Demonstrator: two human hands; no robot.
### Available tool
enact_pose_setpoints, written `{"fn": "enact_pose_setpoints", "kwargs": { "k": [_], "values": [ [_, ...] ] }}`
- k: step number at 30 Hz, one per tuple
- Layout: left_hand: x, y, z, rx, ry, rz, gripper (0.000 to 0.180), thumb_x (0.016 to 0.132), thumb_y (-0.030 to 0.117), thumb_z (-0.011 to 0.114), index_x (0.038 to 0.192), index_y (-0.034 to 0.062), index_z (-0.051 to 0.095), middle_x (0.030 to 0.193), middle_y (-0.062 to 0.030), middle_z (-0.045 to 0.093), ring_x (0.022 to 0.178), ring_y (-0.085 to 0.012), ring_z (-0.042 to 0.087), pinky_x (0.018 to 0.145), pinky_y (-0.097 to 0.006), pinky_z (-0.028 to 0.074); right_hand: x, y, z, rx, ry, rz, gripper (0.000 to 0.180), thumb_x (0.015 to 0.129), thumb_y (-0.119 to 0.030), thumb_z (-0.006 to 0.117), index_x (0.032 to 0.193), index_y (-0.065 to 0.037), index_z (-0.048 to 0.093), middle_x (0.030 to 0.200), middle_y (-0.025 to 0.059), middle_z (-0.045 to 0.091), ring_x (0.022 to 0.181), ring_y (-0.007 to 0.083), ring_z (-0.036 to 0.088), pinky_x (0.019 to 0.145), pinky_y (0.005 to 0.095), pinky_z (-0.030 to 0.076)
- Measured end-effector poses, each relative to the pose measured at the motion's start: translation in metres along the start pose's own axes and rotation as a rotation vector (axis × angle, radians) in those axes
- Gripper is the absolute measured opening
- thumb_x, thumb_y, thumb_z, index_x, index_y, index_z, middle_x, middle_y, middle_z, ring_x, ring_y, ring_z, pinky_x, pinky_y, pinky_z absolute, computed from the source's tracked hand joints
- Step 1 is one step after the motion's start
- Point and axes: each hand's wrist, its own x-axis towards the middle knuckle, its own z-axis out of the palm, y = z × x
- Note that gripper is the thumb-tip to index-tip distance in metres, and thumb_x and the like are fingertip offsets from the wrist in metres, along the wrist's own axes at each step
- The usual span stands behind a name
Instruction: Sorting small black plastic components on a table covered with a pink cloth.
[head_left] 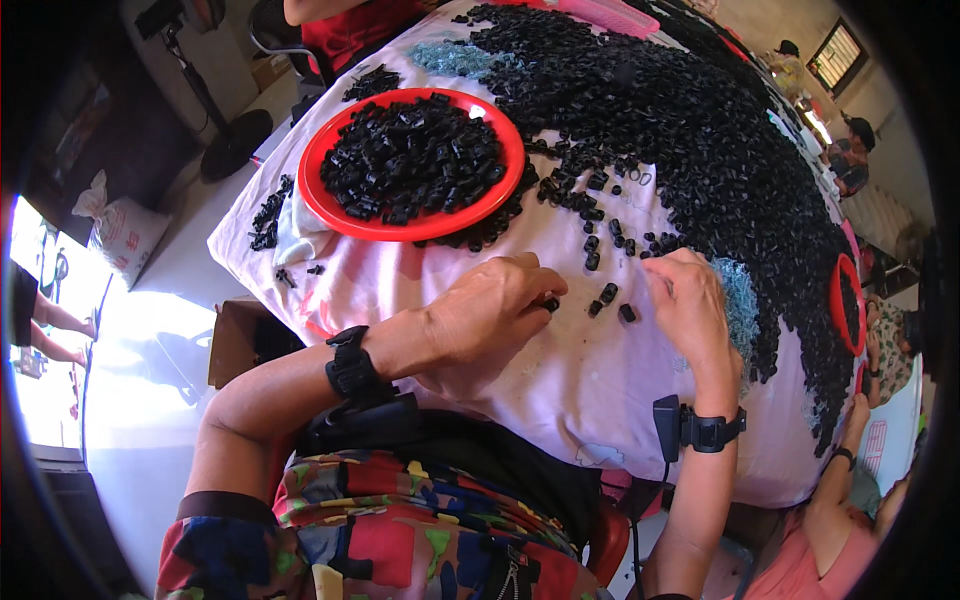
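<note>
My left hand [495, 308] is closed over the pink cloth, a small black plastic part [550, 303] pinched at its fingertips. To its right, my right hand [692, 305] has its fingers curled together at the edge of the black heap; whatever they hold, if anything, is hidden. Between the hands lie a few loose black parts [609, 293]. Beside my right hand is a pile of tiny pale-blue pieces [738, 300]. A round red tray [312, 190], heaped with black parts, stands beyond my left hand.
A wide heap of black parts [640, 90] covers the table's far and right side. More pale-blue pieces [455, 60] lie at the back. Another red tray [860, 325] stands at right, near a co-worker's arm [840, 460]. A cardboard box [228, 345] sits below the table's left edge.
</note>
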Motion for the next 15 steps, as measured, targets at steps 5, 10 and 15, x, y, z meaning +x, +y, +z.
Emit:
{"fn": "enact_pose_setpoints", "kwargs": {
  "k": [5,10,15],
  "values": [
    [-0.007,-0.006,0.003,-0.041,0.036,0.024,0.021,0.086,0.009,0.068,0.105,-0.0001,0.068,0.095,-0.0161,0.063,0.088,-0.034,0.065,0.078,-0.044,0.052,0.008,-0.002,-0.003,-0.057,0.007,0.039,0.017,0.089,-0.006,0.069,0.103,-0.002,0.076,0.095,0.0166,0.069,0.091,0.0349,0.067,0.082,0.043,0.053],
    [-0.012,0.008,-0.004,-0.171,0.041,-0.071,0.023,0.088,0.012,0.067,0.106,-0.0021,0.069,0.093,-0.0199,0.069,0.089,-0.0384,0.069,0.081,-0.044,0.055,-0.014,-0.006,-0.017,0.144,-0.035,0.096,0.019,0.089,-0.007,0.069,0.105,0.0,0.075,0.09,0.0181,0.071,0.079,0.0338,0.07,0.073,0.0404,0.055],
    [-0.017,0.012,-0.005,-0.399,-0.04,-0.199,0.026,0.093,0.01,0.067,0.115,-0.0025,0.068,0.091,-0.0094,0.071,0.079,-0.0149,0.069,0.071,-0.032,0.055,-0.041,0.002,-0.02,0.135,-0.051,0.328,0.022,0.087,-0.008,0.072,0.107,0.001,0.074,0.086,0.0193,0.073,0.071,0.0315,0.071,0.069,0.0385,0.055]
  ]
}}
